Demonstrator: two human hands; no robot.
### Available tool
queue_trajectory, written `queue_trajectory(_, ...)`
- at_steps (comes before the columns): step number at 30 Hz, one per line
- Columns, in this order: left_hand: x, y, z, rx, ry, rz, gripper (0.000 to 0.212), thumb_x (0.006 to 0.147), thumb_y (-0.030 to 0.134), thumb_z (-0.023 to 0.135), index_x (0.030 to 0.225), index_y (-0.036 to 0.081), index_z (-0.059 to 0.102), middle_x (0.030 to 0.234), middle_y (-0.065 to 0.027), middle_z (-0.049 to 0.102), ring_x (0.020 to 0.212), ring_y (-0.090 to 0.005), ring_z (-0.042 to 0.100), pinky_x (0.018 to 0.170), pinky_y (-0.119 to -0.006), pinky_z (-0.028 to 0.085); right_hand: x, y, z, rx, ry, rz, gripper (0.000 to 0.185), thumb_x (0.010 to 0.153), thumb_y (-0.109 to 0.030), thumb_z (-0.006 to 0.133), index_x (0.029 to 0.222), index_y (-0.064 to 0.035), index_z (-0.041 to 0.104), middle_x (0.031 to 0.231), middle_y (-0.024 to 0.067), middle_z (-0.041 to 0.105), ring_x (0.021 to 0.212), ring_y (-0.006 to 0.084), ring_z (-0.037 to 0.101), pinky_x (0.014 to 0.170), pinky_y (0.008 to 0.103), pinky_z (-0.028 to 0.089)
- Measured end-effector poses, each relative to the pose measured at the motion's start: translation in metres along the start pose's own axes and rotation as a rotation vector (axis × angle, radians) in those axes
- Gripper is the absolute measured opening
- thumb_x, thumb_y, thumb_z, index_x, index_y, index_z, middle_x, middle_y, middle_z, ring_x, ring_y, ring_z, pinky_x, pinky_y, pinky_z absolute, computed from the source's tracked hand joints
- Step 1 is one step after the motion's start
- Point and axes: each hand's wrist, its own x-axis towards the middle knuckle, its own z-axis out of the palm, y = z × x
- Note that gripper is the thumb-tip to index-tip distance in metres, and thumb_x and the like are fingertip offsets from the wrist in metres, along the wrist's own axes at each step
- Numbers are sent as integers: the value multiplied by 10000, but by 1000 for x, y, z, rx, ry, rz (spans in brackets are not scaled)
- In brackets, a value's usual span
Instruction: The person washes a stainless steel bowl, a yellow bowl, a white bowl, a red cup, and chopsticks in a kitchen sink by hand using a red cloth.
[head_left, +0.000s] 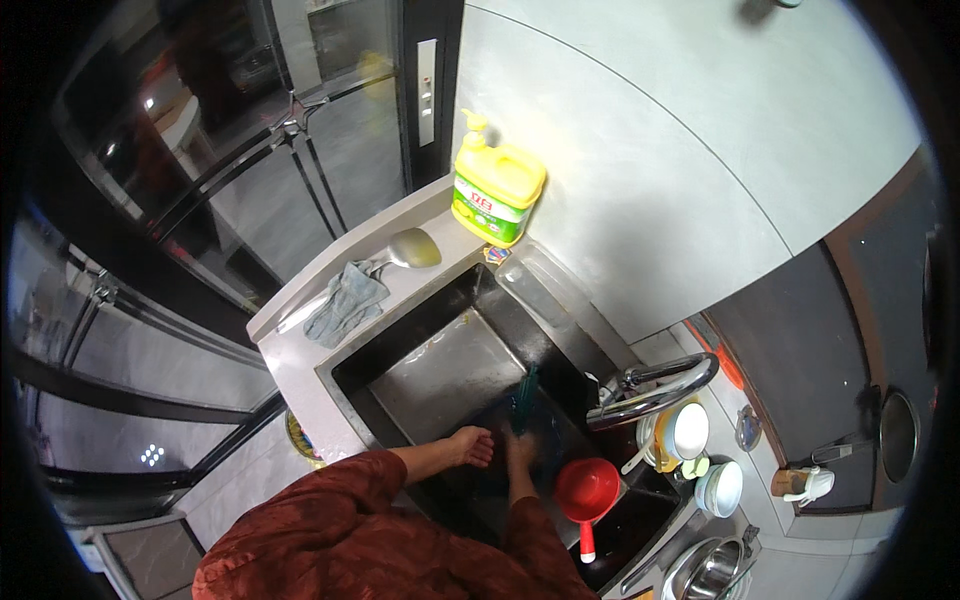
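Note:
My left hand (471, 447) hangs over the sink (450, 367) with its fingers curled and nothing visible in them. Just to its right, my right hand (522, 450) is blurred, its fingers around the lower end of a slender dark green object (526, 391). That object looks like a bundle of thin sticks or a brush; which one I cannot tell. Beneath both hands is a dark, shadowed area whose contents are hard to make out. A red plastic ladle (587, 489) rests close to my right forearm, its handle towards me.
A chrome faucet (660, 390) arches over the sink's right side. Bowls (690, 431) stand beyond it, with a steel pot (712, 570) lower down. On the left ledge lie a grey cloth (346, 304) and a metal spatula (414, 248). A yellow detergent jug (499, 187) stands at the corner.

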Motion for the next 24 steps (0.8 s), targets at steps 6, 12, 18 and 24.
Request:
queue_trajectory(6, 52, -24, 14, -263, -37, 187, 325, 852, 334, 393, 1029, 91, 517, 1022, -87, 524, 984, -240, 458, 910, -417, 313, -28, -59, -24, 731, -38, 282, 267, 737, -228, 642, 798, 29, 603, 710, 71, 599, 611, 181, 537, 591, 310, 427)
queue_trajectory(12, 43, -37, 31, -493, -313, 232, 343, 863, 320, 363, 1084, 92, 492, 1057, -76, 507, 986, -231, 453, 886, -344, 340, -61, -111, -51, 261, -71, 129, 565, 757, -366, 581, 1124, 43, 452, 1145, 183, 473, 1048, 266, 444, 890, 332, 322)
queue_trajectory(18, -3, -29, 44, -472, -159, 253, 381, 869, 315, 364, 1160, 85, 448, 1121, -70, 485, 1011, -211, 446, 866, -315, 357, -42, -90, -18, 468, -62, 279, 634, 800, -440, 465, 1245, -10, 330, 1263, 202, 351, 1181, 311, 309, 974, 383, 219)
queue_trajectory(24, -34, -19, 48, -281, -170, 166, 421, 857, 311, 396, 1222, 101, 390, 1233, -54, 404, 1109, -214, 366, 861, -317, 361, -49, -69, -32, 691, -192, 10, 586, 836, -358, 426, 1274, -2, 269, 1282, 174, 317, 1193, 287, 276, 987, 353, 185)
